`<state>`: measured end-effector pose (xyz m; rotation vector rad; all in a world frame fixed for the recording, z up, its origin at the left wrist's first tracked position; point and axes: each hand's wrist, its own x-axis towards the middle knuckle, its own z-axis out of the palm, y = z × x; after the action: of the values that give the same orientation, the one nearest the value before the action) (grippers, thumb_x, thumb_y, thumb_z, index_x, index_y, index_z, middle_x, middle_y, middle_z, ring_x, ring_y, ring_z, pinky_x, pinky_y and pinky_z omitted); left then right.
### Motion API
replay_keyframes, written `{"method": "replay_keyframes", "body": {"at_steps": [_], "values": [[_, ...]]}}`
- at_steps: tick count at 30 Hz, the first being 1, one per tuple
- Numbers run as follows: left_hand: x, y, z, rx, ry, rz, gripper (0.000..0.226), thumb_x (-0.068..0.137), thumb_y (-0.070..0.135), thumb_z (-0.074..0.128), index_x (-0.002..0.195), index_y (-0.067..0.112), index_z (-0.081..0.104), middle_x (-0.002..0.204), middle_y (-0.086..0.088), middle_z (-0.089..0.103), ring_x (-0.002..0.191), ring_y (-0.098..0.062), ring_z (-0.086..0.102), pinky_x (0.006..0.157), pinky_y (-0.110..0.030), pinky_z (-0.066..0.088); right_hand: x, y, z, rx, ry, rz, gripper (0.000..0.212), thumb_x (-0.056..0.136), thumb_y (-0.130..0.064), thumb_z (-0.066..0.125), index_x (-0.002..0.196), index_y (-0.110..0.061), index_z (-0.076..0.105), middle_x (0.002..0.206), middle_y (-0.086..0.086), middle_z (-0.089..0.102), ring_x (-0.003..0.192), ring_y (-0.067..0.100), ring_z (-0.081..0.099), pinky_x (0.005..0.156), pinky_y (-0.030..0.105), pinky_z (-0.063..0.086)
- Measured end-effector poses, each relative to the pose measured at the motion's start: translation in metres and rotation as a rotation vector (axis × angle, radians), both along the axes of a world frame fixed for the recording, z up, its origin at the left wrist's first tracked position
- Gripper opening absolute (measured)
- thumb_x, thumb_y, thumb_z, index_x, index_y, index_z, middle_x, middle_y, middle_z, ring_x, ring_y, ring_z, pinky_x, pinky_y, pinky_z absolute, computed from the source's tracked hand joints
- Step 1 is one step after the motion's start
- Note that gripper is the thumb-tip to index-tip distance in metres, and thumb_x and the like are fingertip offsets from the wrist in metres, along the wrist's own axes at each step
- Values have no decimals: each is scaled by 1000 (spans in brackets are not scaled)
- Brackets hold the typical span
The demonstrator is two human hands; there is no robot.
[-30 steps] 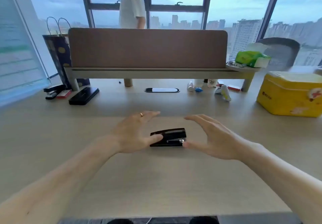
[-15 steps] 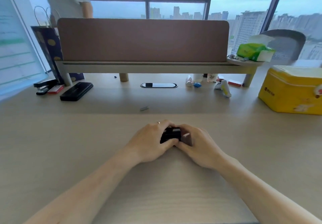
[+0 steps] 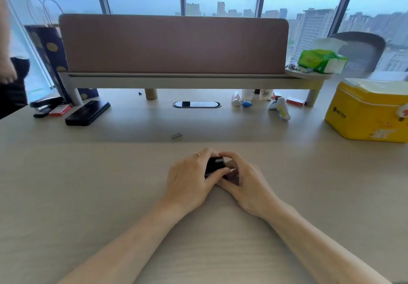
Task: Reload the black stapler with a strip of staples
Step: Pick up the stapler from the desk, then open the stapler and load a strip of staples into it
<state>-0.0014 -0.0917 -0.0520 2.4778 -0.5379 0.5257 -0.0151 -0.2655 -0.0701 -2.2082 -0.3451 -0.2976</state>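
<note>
Item: black stapler (image 3: 215, 165). Held between both hands at the middle of the desk (image 3: 88, 195), mostly covered; only its dark top and one end show.

Left hand (image 3: 189, 178): curled around the stapler's left side, fingers over the top, thumb pressed along the near edge. A ring sits on one finger.

Right hand (image 3: 245, 181): closed on the stapler's right side, fingers bent over the far end, thumb meeting the left thumb at the near edge. Whether the stapler is open cannot be told.

Strip of staples (image 3: 176, 136): loose on the desk, beyond the left hand, apart from both hands.

Further beyond the hands: pink partition screen (image 3: 174, 44) on a raised shelf. Far left of the left hand: black case (image 3: 87, 113), red box (image 3: 60, 110) and a second stapler (image 3: 45, 103). Far right of the right hand: yellow tin (image 3: 371, 111); green tissue pack (image 3: 321, 61) on the shelf end beyond it.
</note>
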Motion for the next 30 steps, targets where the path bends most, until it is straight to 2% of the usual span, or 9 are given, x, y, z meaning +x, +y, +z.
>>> {"method": "replay_keyframes", "body": {"at_steps": [4,8,14,18,22,24,25,28,30], "values": [[2,7,4,-452,107,-83,23,93,50,61,103,30,59,91,11,71,86,-13,69,82,-42,54,0,1,0,8,6,-26,53,86,-14,83,133,-23,60,93,-12,73,77,5,66,70,5,45],[0,22,9,-775,145,-118,15,104,31,56,105,17,58,91,-5,68,90,-16,68,95,-49,52,0,1,-2,-16,-1,-38,46,86,-17,84,128,-22,65,93,-16,72,78,-4,64,73,4,44],[-3,46,9,-966,228,-75,30,99,55,45,99,28,59,102,-8,76,108,-26,70,105,-62,48,0,0,-1,-39,-10,-36,19,87,-15,82,103,-24,76,71,-31,67,68,-6,64,67,2,41],[-3,74,7,-1174,385,-88,30,110,37,35,96,17,53,101,-18,75,96,-30,72,99,-61,54,1,0,-2,-48,-29,-24,16,87,-17,82,100,-25,76,72,-39,64,65,-4,63,66,3,42],[0,101,8,-1365,553,-18,29,109,20,32,92,11,54,96,-22,75,113,-45,70,92,-53,58,1,1,-1,-47,-35,-24,14,87,-17,82,97,-25,76,69,-28,66,64,-1,61,66,5,43],[2,110,7,-1259,515,46,30,106,10,34,93,12,61,99,-14,75,120,-44,66,96,-49,56,0,1,1,-49,-37,-26,14,87,-16,82,97,-23,76,69,-18,67,64,0,61,65,5,43],[1,116,7,-1078,410,83,28,103,6,38,98,15,64,103,-7,75,122,-40,66,100,-46,54,0,2,2,-54,-39,-25,14,87,-15,82,98,-22,76,70,-15,67,64,0,61,65,4,43],[-2,127,22,-118,-80,99,40,93,0,53,124,21,66,125,5,70,120,-21,62,101,-31,45,-1,3,3,-63,-39,-24,14,87,-15,81,98,-22,76,70,-15,67,64,0,62,65,4,43],[-3,121,37,279,-115,-6,40,93,13,62,131,25,67,125,4,71,115,-22,65,98,-33,47,-1,3,2,-71,-35,-29,14,87,-15,81,98,-24,76,69,-23,67,65,-1,62,66,5,43]]}}
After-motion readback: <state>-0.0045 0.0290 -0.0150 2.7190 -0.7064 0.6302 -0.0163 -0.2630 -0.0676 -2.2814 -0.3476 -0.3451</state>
